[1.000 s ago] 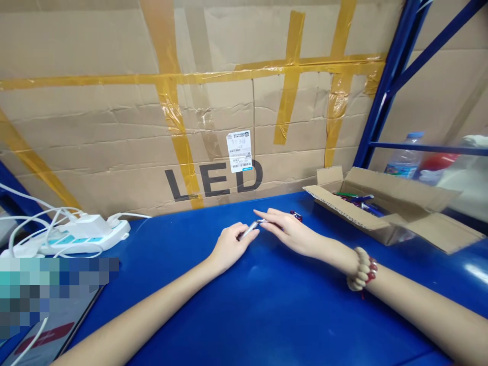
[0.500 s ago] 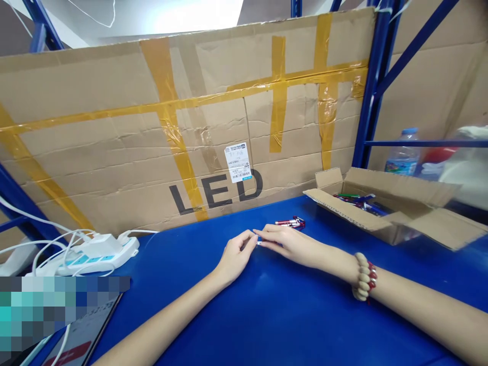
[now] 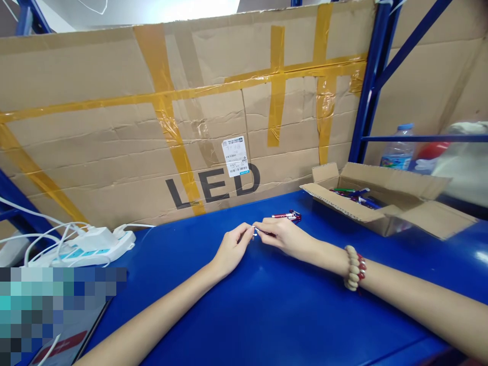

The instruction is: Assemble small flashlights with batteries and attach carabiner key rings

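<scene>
My left hand (image 3: 231,247) and my right hand (image 3: 282,235) rest close together on the blue table (image 3: 267,305), fingertips meeting. Between them they pinch a small silvery, pen-like piece (image 3: 256,232), mostly hidden by the fingers. Just beyond my right hand lies a red pen-like item with a clip (image 3: 285,215) on the table. My right wrist wears a beaded bracelet (image 3: 354,268).
An open cardboard box (image 3: 385,203) with several coloured pens stands at the right. A large taped cardboard sheet marked LED (image 3: 171,127) walls the back. A white power strip with cables (image 3: 87,244) lies at the left, a water bottle (image 3: 398,147) behind the blue rack post (image 3: 368,91).
My hands have drawn closer over the small piece, its silvery body now mostly hidden in my fingers. The camera tilted up, and the red item behind my right hand came into view.
</scene>
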